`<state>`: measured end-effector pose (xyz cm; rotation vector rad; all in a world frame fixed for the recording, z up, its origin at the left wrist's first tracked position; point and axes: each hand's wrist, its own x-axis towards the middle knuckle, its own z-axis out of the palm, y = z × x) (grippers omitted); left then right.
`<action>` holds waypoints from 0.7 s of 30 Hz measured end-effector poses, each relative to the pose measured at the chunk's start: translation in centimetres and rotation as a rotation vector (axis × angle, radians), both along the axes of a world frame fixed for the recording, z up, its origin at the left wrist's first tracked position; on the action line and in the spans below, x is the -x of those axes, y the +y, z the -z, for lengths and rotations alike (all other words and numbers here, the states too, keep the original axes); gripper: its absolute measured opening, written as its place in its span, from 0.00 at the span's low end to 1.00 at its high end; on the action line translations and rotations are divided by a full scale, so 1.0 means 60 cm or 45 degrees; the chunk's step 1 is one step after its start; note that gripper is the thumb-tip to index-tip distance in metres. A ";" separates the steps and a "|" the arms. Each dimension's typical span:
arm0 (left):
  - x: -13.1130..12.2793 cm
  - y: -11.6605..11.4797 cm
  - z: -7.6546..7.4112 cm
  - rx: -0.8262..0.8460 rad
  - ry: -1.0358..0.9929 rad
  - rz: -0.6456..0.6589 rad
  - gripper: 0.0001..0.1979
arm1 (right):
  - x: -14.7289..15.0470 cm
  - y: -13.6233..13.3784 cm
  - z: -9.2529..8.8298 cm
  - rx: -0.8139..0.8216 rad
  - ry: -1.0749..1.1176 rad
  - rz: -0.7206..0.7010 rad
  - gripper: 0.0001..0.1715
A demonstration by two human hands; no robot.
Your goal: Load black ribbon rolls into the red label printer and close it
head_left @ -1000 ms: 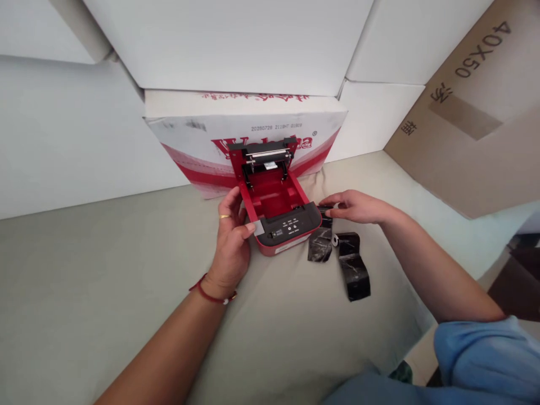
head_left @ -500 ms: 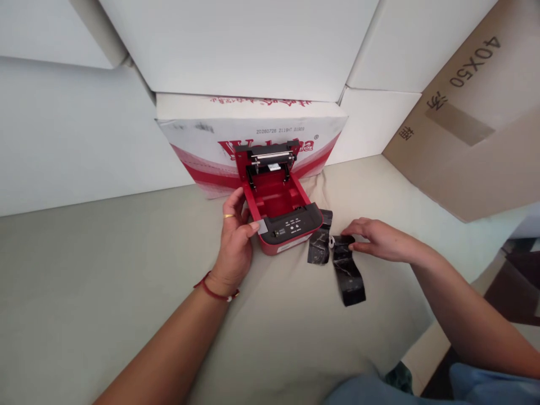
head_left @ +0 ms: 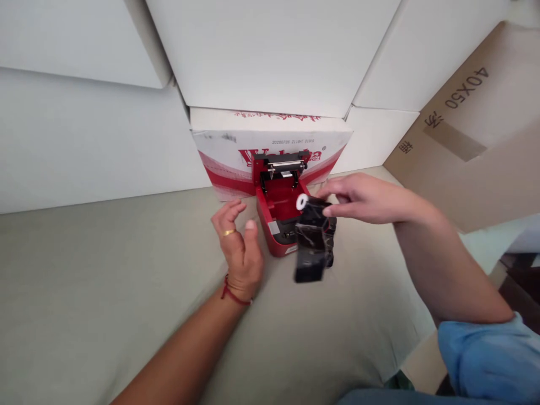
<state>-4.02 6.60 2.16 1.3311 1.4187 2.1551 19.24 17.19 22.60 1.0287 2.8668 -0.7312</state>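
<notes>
A red and black label printer (head_left: 266, 228) stands with its lid up and its red compartment exposed. My right hand (head_left: 365, 197) pinches a small black ribbon roll (head_left: 310, 242) by one end, above the printer's front right part. The roll's white core faces left, and its loose tail hangs down, hiding part of the control panel. Behind that tail lies a second black ribbon piece (head_left: 331, 250), beside the printer and mostly covered. To the printer's left, my left hand (head_left: 240, 244) is open with fingers apart, holding nothing, its thumb close to the printer's side.
A white and red carton (head_left: 219, 152) stands right behind the printer's raised lid. Large white boxes (head_left: 270, 50) form a wall above and around it. At the right leans a brown cardboard box (head_left: 459, 124). A pale greenish cloth (head_left: 126, 281) covers the surface below.
My right hand has lifted the ribbon roll off the cloth and carried it left over the printer's front. My left hand has let go of the printer's left side and opened.
</notes>
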 end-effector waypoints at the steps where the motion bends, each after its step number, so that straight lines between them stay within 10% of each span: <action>1: -0.005 -0.008 -0.006 -0.063 0.149 -0.006 0.17 | 0.031 0.001 0.011 -0.095 -0.068 0.028 0.18; 7: -0.036 -0.036 -0.025 -0.210 0.850 -0.078 0.19 | 0.134 -0.017 0.052 -0.431 -0.513 0.145 0.21; 21: -0.045 -0.037 -0.043 -0.176 1.208 -0.087 0.16 | 0.171 0.007 0.088 -0.418 -0.588 0.213 0.20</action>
